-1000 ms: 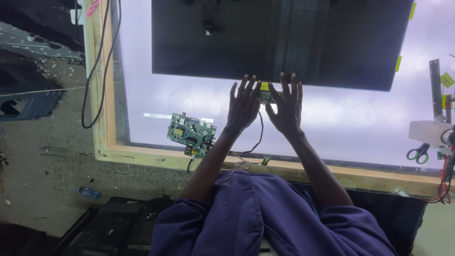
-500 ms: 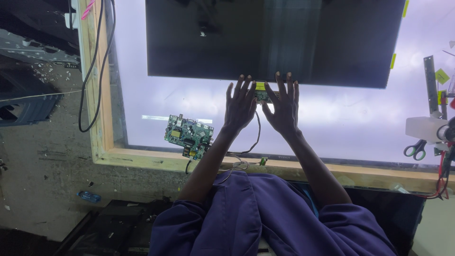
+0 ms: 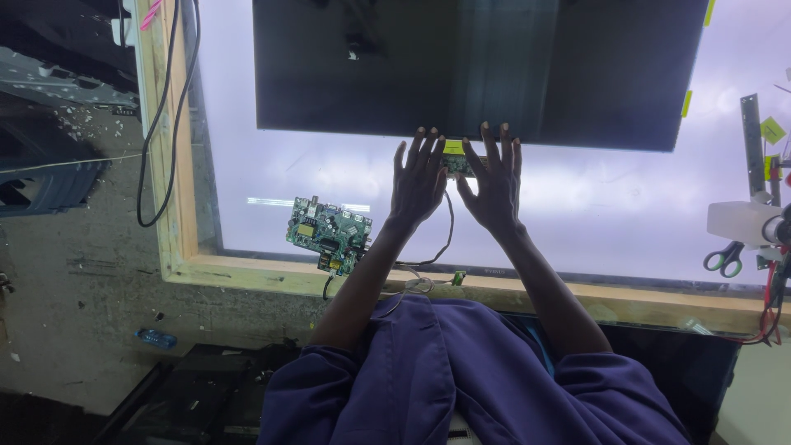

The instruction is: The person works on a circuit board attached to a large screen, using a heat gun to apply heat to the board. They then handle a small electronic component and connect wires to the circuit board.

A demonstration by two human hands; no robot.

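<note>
The left hand [image 3: 418, 183] and right hand [image 3: 493, 185] are spread flat with fingers splayed, side by side, pressed about a small green circuit strip [image 3: 456, 164] at the lower edge of the large dark display panel [image 3: 478, 66] – apparently to steady it. The strip is pinned between the fingertips, over the lit white light table [image 3: 626, 214] – a larger green circuit board [image 3: 328, 233] lies well to the left
</note>
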